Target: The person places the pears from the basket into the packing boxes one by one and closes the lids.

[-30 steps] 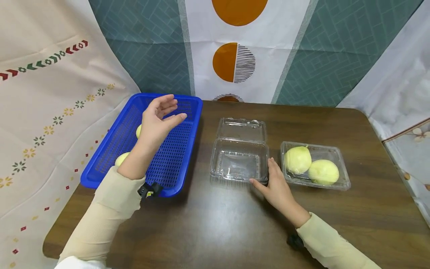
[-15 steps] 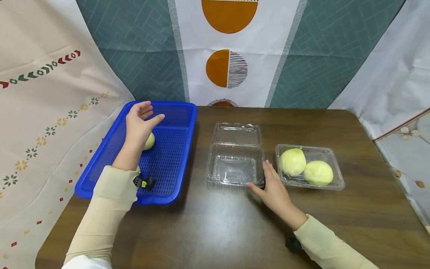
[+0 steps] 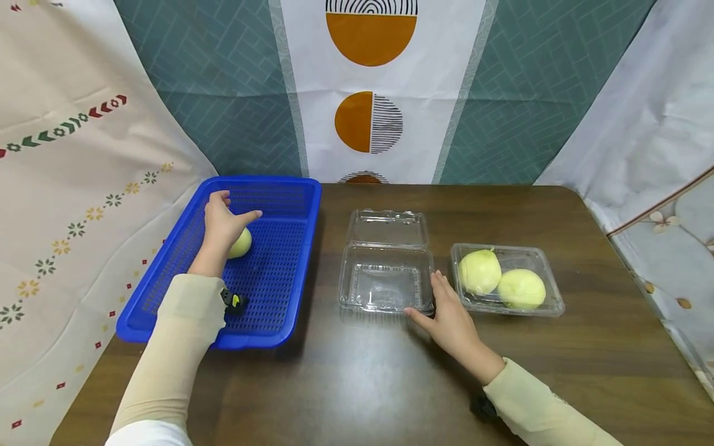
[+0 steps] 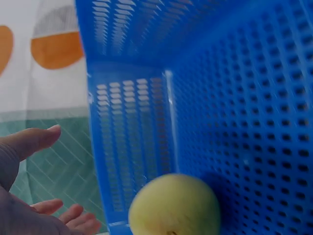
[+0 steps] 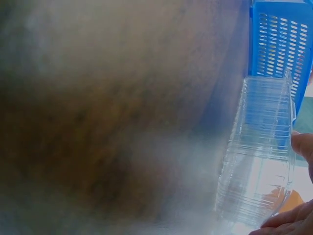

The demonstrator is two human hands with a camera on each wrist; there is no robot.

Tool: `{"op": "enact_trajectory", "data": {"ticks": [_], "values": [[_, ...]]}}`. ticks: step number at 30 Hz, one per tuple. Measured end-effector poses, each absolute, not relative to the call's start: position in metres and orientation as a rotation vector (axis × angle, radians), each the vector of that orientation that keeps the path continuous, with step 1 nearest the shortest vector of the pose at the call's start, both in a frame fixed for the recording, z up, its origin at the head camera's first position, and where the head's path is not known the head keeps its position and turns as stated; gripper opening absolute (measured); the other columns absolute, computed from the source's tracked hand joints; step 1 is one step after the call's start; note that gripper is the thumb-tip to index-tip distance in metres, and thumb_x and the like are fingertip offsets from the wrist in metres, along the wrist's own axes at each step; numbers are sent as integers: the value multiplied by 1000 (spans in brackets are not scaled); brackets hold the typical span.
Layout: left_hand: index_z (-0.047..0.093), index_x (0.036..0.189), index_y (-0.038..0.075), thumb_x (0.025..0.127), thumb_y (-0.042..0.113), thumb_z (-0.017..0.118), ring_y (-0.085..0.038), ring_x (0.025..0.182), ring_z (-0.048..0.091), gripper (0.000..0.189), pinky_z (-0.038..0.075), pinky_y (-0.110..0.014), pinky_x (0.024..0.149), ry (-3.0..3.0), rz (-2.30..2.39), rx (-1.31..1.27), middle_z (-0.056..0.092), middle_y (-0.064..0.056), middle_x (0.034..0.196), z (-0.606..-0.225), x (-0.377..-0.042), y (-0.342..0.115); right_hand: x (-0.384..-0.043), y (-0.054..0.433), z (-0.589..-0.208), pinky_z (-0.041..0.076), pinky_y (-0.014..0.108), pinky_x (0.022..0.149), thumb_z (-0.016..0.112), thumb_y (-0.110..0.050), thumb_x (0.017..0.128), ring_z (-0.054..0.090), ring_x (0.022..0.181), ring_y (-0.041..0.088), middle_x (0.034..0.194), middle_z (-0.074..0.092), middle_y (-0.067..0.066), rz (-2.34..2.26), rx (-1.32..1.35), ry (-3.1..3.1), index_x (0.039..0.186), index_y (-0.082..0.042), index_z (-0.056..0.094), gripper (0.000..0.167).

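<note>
My left hand (image 3: 220,224) is over the left side of a blue plastic basket (image 3: 305,263), fingers and thumb spread apart with nothing between them. A pale yellow-green round fruit or vegetable (image 3: 240,244) lies in the basket, partly hidden behind that hand. The left wrist view shows this round piece (image 4: 175,206) against the basket's side wall, apart from the fingers. My right hand (image 3: 454,325) touches the near right corner of a clear hinged plastic container (image 3: 387,246), thumb along its front edge and straight fingers along its side. The container's lid is folded back; nothing lies inside.
To the right stands another clear container (image 3: 552,291) with two pale yellow-green round pieces (image 3: 480,271) in it. A brown wooden table (image 3: 346,378) carries everything. Patterned cloth (image 3: 368,124) hangs behind and at both sides.
My left hand has moved down and left, lower over the basket. The right hand stays at the container's corner. The head view has shifted slightly.
</note>
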State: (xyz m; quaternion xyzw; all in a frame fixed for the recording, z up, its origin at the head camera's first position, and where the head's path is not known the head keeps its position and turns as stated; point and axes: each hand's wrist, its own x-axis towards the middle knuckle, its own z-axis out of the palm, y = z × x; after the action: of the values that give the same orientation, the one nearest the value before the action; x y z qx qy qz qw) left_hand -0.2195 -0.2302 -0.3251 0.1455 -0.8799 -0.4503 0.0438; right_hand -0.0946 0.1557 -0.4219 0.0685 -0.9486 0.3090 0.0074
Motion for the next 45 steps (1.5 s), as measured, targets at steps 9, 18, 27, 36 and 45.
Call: {"op": "enact_trajectory", "data": {"ticks": [9, 18, 27, 36, 45], "values": [[7, 148, -4, 85, 24, 70, -50, 137, 13, 93, 23, -58, 110, -2858, -1179, 539, 8, -33, 149, -349, -220, -252, -92, 153, -424, 35, 57, 103, 72, -41, 82, 26, 140, 38, 151, 28, 25, 945, 203, -2982, 143, 8, 31, 88], [-1, 146, -11, 83, 31, 70, -56, 133, 13, 104, 22, -65, 106, -3071, -979, 585, 6, -40, 145, -364, -224, -261, -92, 152, -422, 37, 58, 101, 73, -40, 81, 27, 140, 38, 151, 29, 25, 930, 185, -2989, 143, 7, 33, 88], [7, 143, -13, 81, 30, 72, -54, 128, 23, 99, 27, -64, 103, -3014, -969, 635, 17, -39, 139, -377, -227, -265, -92, 151, -420, 40, 57, 98, 73, -40, 81, 28, 140, 37, 150, 30, 25, 917, 173, -2985, 143, 8, 33, 88], [5, 142, -15, 82, 32, 70, -55, 129, 21, 100, 29, -62, 104, -3063, -1025, 629, 17, -41, 139, -377, -229, -265, -94, 152, -420, 39, 57, 99, 73, -39, 81, 28, 140, 38, 150, 30, 25, 912, 173, -2977, 142, 9, 33, 88], [1, 141, -17, 81, 30, 72, -58, 128, 21, 105, 29, -62, 104, -3146, -1009, 635, 16, -44, 139, -376, -227, -267, -95, 152, -421, 40, 57, 98, 73, -40, 81, 28, 140, 37, 151, 29, 25, 908, 166, -2987, 143, 8, 32, 88]]}}
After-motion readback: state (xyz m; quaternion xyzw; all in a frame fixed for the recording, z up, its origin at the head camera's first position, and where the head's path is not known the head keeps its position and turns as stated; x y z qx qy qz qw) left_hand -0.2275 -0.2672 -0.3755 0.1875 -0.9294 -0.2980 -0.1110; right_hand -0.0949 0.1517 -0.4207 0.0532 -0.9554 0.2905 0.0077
